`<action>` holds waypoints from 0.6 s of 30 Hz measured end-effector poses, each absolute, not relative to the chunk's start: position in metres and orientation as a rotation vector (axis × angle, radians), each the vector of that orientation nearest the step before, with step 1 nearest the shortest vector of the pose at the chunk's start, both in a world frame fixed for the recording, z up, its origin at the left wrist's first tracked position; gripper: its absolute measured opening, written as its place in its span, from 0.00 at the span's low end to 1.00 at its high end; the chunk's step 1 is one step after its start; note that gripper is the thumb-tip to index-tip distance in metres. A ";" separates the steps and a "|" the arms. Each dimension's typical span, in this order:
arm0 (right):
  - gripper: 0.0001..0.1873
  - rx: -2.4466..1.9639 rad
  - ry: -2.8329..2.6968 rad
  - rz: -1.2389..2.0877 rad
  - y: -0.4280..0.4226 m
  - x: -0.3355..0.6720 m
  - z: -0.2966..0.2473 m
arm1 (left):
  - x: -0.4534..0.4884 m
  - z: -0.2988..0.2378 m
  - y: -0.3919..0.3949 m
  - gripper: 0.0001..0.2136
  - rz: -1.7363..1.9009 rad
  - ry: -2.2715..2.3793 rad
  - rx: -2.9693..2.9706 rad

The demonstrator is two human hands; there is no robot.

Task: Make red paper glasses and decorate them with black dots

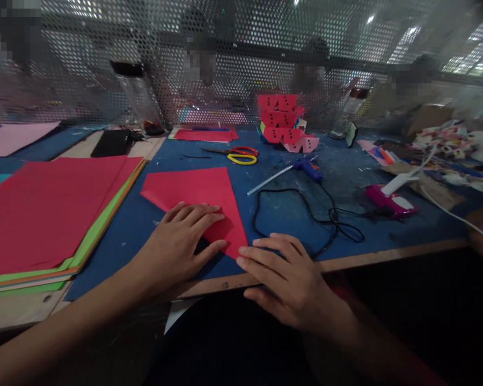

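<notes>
A folded sheet of red paper (189, 185) lies on the blue table top near its front edge. My left hand (185, 241) rests on the paper with its fingers stretched out over it, the thumb apart from them. At the sheet's near right corner is my right hand (285, 279), its fingers extended and fingertips touching that corner, the thumb below the table edge. Beyond the paper lie scissors (241, 155) with one red and one yellow handle. A blue glue gun (309, 169) with a long clear glue stick sits to the right of them.
A stack of coloured paper (44, 209), red on top, covers the left side. Folded red paper pieces (282, 119) are piled at the back. A black cord (298, 191) runs to a magenta power strip (390, 202). Clear jars (139, 99) stand by the perforated metal screen (241, 64).
</notes>
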State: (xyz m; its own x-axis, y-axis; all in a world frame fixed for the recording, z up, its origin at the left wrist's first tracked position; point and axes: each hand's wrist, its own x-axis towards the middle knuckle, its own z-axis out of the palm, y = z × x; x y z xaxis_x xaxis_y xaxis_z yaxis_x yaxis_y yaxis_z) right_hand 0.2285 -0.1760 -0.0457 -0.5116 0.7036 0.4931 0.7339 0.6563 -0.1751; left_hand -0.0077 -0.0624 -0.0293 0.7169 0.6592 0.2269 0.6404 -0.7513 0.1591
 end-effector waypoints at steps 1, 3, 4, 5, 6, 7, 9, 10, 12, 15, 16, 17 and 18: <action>0.23 -1.134 -2.347 -0.080 -0.175 0.227 -0.046 | -0.008 -0.029 -0.063 0.24 0.406 1.079 2.850; 0.22 -1.165 -2.347 -0.092 -0.173 0.225 -0.047 | -0.007 -0.028 -0.064 0.25 0.397 1.075 2.855; 0.21 -1.172 -2.343 -0.101 -0.173 0.225 -0.048 | -0.007 -0.028 -0.065 0.26 0.397 1.073 2.857; 0.21 -1.173 -2.342 -0.109 -0.173 0.225 -0.049 | -0.007 -0.028 -0.065 0.27 0.399 1.074 2.858; 0.21 -1.172 -2.341 -0.115 -0.173 0.225 -0.049 | -0.007 -0.028 -0.066 0.27 0.402 1.079 2.858; 0.21 -1.171 -2.339 -0.116 -0.174 0.225 -0.050 | -0.007 -0.028 -0.066 0.27 0.404 1.085 2.858; 0.20 -1.172 -2.335 -0.110 -0.174 0.225 -0.050 | -0.006 -0.028 -0.066 0.27 0.402 1.100 2.854; 0.21 -1.173 -2.335 -0.103 -0.174 0.225 -0.050 | -0.006 -0.029 -0.066 0.27 0.400 1.104 2.851; 0.21 -1.172 -2.335 -0.092 -0.174 0.225 -0.050 | -0.006 -0.029 -0.065 0.26 0.401 1.107 2.844; 0.20 -1.169 -2.340 -0.075 -0.175 0.224 -0.050 | -0.007 -0.029 -0.064 0.26 0.406 1.107 2.828; 0.20 -1.168 -2.338 -0.072 -0.175 0.224 -0.049 | -0.007 -0.029 -0.064 0.26 0.408 1.108 2.822; 0.20 -1.168 -2.336 -0.069 -0.174 0.224 -0.049 | -0.008 -0.029 -0.064 0.26 0.411 1.109 2.817; 0.20 -1.168 -2.336 -0.066 -0.174 0.224 -0.049 | -0.009 -0.029 -0.063 0.26 0.412 1.107 2.814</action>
